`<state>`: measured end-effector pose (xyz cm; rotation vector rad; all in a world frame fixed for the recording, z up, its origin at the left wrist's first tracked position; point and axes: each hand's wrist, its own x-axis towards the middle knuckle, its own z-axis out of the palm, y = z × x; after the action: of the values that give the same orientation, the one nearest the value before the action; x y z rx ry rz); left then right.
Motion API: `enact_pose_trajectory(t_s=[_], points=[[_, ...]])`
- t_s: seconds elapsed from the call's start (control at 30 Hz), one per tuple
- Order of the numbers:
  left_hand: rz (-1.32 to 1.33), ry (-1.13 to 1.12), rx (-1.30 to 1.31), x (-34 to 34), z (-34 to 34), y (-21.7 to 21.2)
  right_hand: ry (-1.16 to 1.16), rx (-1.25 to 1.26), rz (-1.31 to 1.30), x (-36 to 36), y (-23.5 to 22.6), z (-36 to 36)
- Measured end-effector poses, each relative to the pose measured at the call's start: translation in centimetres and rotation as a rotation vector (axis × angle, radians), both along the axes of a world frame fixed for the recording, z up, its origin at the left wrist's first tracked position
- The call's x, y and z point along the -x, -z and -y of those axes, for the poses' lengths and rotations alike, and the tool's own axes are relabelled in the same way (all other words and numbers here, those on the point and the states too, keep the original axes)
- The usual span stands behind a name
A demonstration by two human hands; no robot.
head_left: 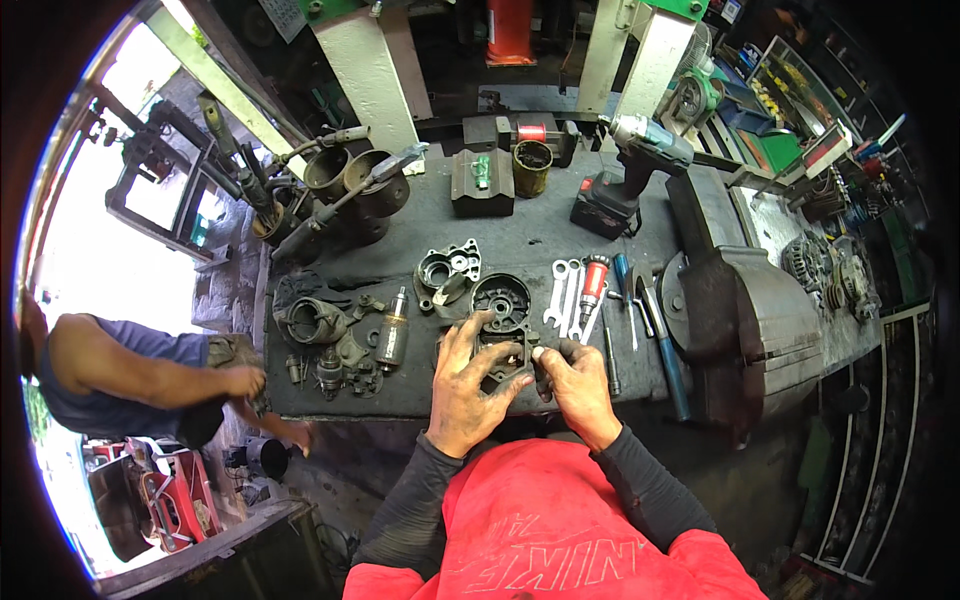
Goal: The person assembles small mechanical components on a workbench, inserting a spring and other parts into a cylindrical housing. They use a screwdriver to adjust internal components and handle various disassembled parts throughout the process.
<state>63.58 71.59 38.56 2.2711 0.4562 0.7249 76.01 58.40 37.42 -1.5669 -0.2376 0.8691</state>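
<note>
Close to the bench's front edge lies a dark cast-metal housing (pixel 503 300) with a round ribbed bowl and a squarish opening below it. My left hand (pixel 468 385) grips the housing from its left side, with thumb and fingers bent over the squarish opening. At the opposite edge, my right hand (pixel 580 388) is closed, thumb against index finger; whatever it pinches is hidden. Left of my hands are a cylindrical armature (pixel 392 338), a ring-shaped metal housing (pixel 312 322) and small gear parts (pixel 330 372). A lighter metal end cover (pixel 447 268) sits just behind.
Wrenches (pixel 560 290), a red-handled screwdriver (pixel 593 280) and a hammer (pixel 672 375) lie right of the housing. Beyond them stand a cordless impact wrench (pixel 640 165) and a large vise (pixel 745 320). Metal cylinders (pixel 375 185) stand back left. Another person (pixel 130 375) is at the left.
</note>
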Motion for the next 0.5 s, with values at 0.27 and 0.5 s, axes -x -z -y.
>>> enact_pose_trajectory(t_s=[0.27, 0.5], points=[[0.038, -0.061, -0.016, -0.3, -0.2, 0.8, -0.027, -0.033, -0.202, -1.6, 1.5, 1.7], [0.031, -0.025, -0.079, -0.2, -0.2, 1.2, 0.296, -0.039, -0.144, -7.0, 5.1, 9.8]])
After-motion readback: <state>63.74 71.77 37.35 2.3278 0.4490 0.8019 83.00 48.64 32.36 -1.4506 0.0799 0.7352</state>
